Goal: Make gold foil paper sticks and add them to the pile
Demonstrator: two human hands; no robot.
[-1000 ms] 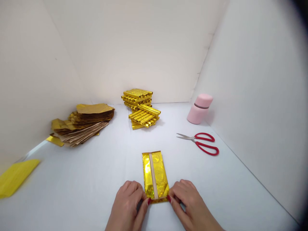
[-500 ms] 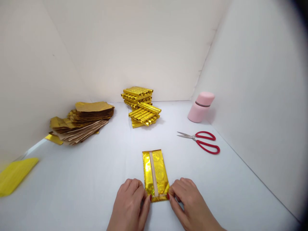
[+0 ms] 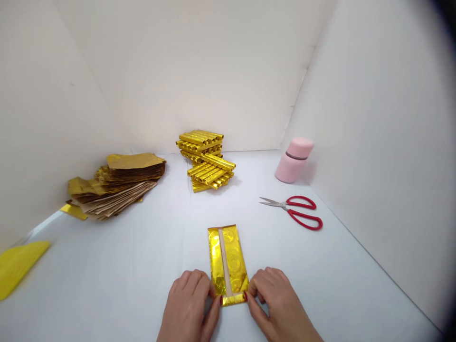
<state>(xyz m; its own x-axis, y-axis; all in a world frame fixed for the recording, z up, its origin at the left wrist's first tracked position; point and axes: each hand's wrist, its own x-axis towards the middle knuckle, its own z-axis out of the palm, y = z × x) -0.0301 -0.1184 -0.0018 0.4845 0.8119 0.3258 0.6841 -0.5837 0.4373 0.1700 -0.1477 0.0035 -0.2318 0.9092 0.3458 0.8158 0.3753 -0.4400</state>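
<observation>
White walls surround your bench [image 3: 313, 280]; a gold foil packet [image 3: 230, 266] lies lengthwise pointing away from you, its near corners pinched by the fingers of your left hand [image 3: 188, 306] and right hand [image 3: 274, 299], both equally close.

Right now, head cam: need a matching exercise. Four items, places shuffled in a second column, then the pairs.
1. gold foil packet
2. scissors
3. pink canister
4. stack of gold foil sticks

A. standing near the right wall
B. piled in layers near the back wall
C. lying flat, right of the packet
D. touched at its near end by the left hand and right hand

Pairs: 1-D, 2-C, 3-A, 4-B
</observation>
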